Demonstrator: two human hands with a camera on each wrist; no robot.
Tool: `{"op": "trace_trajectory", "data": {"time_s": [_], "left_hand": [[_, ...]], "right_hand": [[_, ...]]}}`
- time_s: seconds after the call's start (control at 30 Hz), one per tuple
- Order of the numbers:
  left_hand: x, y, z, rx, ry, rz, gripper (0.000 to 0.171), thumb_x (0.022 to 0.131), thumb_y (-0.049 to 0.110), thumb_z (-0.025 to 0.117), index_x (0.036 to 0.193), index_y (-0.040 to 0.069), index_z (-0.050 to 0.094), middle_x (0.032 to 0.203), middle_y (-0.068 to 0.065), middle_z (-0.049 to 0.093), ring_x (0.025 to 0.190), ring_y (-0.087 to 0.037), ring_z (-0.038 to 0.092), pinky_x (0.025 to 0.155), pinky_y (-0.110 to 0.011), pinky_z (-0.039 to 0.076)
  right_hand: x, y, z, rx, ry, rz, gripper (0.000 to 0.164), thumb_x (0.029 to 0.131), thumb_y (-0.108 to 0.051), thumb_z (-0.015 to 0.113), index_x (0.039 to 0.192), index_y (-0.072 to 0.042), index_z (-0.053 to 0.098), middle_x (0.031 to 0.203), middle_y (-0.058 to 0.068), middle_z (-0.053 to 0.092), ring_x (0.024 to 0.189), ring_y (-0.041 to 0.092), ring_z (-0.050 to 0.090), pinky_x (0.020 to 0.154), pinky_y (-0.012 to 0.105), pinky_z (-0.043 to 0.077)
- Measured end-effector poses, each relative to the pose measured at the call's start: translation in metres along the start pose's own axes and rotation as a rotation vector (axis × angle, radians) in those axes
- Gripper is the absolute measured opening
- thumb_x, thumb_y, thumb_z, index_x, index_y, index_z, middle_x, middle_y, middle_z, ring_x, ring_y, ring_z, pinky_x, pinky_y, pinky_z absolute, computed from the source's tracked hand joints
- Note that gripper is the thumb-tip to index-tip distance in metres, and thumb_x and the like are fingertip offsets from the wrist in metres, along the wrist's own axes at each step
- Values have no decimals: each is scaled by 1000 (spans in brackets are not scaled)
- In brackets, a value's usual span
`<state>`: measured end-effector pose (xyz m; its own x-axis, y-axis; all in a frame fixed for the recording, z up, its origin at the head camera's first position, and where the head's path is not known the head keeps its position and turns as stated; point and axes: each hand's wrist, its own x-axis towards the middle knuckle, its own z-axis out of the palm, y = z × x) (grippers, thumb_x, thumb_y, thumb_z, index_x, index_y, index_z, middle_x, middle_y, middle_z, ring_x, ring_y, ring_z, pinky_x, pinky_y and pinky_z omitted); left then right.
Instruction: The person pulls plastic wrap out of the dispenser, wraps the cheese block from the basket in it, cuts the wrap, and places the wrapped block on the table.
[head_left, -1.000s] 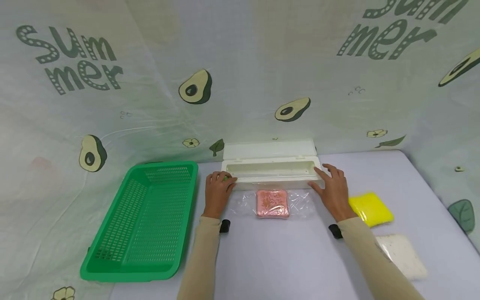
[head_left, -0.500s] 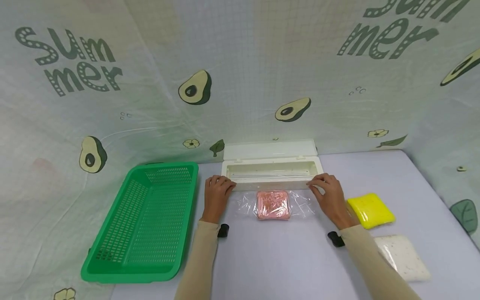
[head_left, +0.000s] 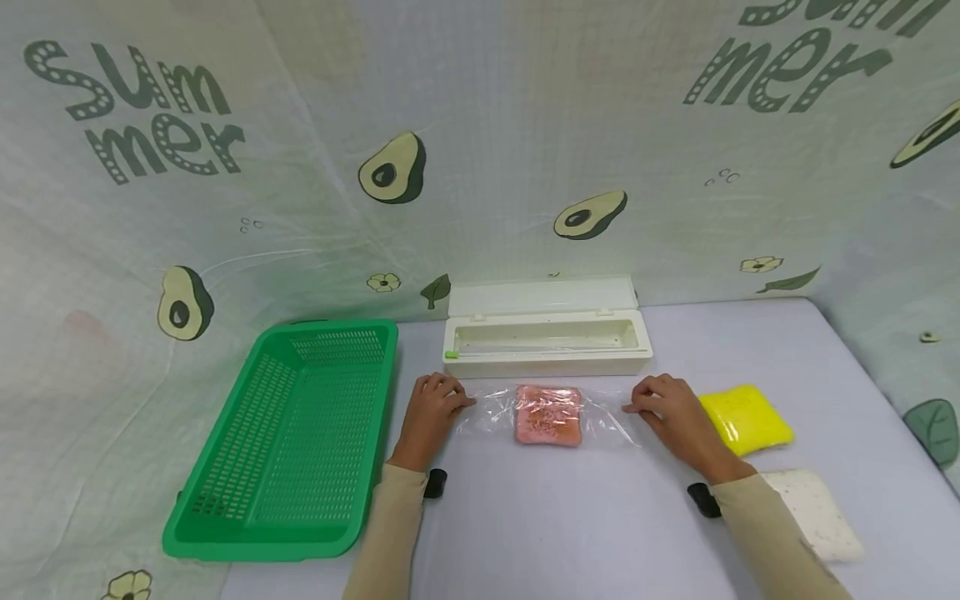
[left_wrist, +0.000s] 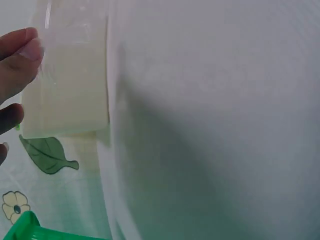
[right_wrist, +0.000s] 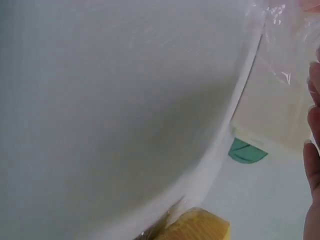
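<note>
A pink slice shaped like toast (head_left: 548, 415) lies on the table with clear cling film (head_left: 491, 408) spreading out on both sides of it. Glints on its face suggest plastic over it. At the film's left end my left hand (head_left: 431, 417) pinches the edge between thumb and forefinger. My right hand (head_left: 671, 417) pinches the film's other end. Just beyond stands a white cling film box (head_left: 551, 367), its lid (head_left: 543, 295) raised and a green slider (head_left: 451, 355) at its left end. In the right wrist view the pinching fingertips are partly cut off.
To the left stands a green plastic basket (head_left: 262, 550) with perforated walls. A yellow packet (head_left: 746, 418) and a white wrapped slab (head_left: 813, 512) lie on the right, the slab partly behind my right sleeve. A printed cloth (head_left: 480, 150) hangs behind the box.
Both hands have come from the box's front edge toward me, drawing the film's edge across the slice. The right hand's spread fingers closed to a pinch. The green slider is uncovered.
</note>
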<state>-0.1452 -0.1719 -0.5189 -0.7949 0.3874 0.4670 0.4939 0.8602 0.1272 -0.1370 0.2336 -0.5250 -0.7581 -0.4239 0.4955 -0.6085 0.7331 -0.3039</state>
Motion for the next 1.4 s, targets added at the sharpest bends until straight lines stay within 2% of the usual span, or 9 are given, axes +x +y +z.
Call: {"op": "trace_trajectory", "data": {"time_s": [0.27, 0.53, 0.63, 0.7, 0.77, 0.9, 1.03, 1.23, 1.4], "left_hand": [[-2, 2, 3, 120, -116, 28, 21, 83, 8, 86, 98, 22, 87, 93, 4, 69, 97, -19, 59, 98, -42, 49], [-9, 8, -11, -71, -177, -205, 34, 92, 11, 82, 126, 16, 79, 103, 0, 79, 105, -22, 65, 99, -45, 48], [-6, 18, -21, -83, -134, -213, 37, 92, 16, 83, 129, 14, 77, 112, -3, 76, 110, -26, 64, 100, -47, 49], [-1, 31, -24, -79, -118, -164, 41, 92, 23, 85, 130, 14, 76, 119, -4, 74, 114, -27, 62, 101, -49, 49], [4, 47, -21, -69, -133, -92, 49, 90, 32, 86, 134, 15, 73, 126, -4, 71, 120, -27, 61, 104, -49, 49], [10, 79, -2, -4, -249, 6, 71, 88, 50, 85, 147, 18, 62, 145, -1, 64, 134, -26, 56, 114, -47, 44], [7, 96, 17, 94, -308, 14, 73, 88, 50, 84, 149, 20, 59, 153, 0, 60, 140, -24, 54, 116, -43, 42], [1, 95, 27, 169, -280, 24, 61, 90, 39, 85, 146, 25, 64, 152, 6, 60, 140, -23, 54, 114, -43, 44], [4, 88, 27, 101, -293, 67, 54, 93, 20, 83, 144, 25, 66, 152, 8, 60, 143, -24, 50, 115, -45, 40]], "right_hand": [[-7, -2, -1, -200, -148, -99, 39, 70, 7, 92, 103, -13, 86, 99, 3, 70, 96, 26, 64, 86, 47, 59], [-22, -3, -19, -112, -61, -144, 50, 75, 2, 86, 123, -10, 78, 109, 5, 76, 96, 28, 67, 83, 49, 54], [-19, -11, -24, -109, -11, -105, 32, 103, -24, 70, 130, -9, 75, 118, 10, 73, 100, 32, 67, 83, 52, 54], [-12, -21, -20, -99, 5, -88, 50, 112, -46, 49, 134, -8, 72, 127, 13, 70, 105, 35, 67, 84, 55, 55], [-4, -33, -12, -80, -10, -89, 73, 110, -61, 28, 139, -8, 68, 138, 15, 65, 113, 37, 66, 89, 57, 55], [10, -58, 13, -35, -105, -90, 69, 105, -57, 58, 147, -2, 59, 154, 18, 55, 128, 39, 60, 100, 60, 51], [12, -73, 34, -54, -215, -45, 79, 89, -43, 82, 148, 3, 57, 156, 18, 54, 138, 38, 55, 109, 57, 47], [5, -85, 40, -92, -264, 5, 73, 89, -43, 83, 143, 2, 63, 149, 17, 61, 136, 37, 58, 113, 56, 43], [4, -99, 33, -47, -263, 28, 63, 89, -42, 83, 135, 0, 69, 139, 15, 68, 128, 35, 62, 110, 55, 44]]}}
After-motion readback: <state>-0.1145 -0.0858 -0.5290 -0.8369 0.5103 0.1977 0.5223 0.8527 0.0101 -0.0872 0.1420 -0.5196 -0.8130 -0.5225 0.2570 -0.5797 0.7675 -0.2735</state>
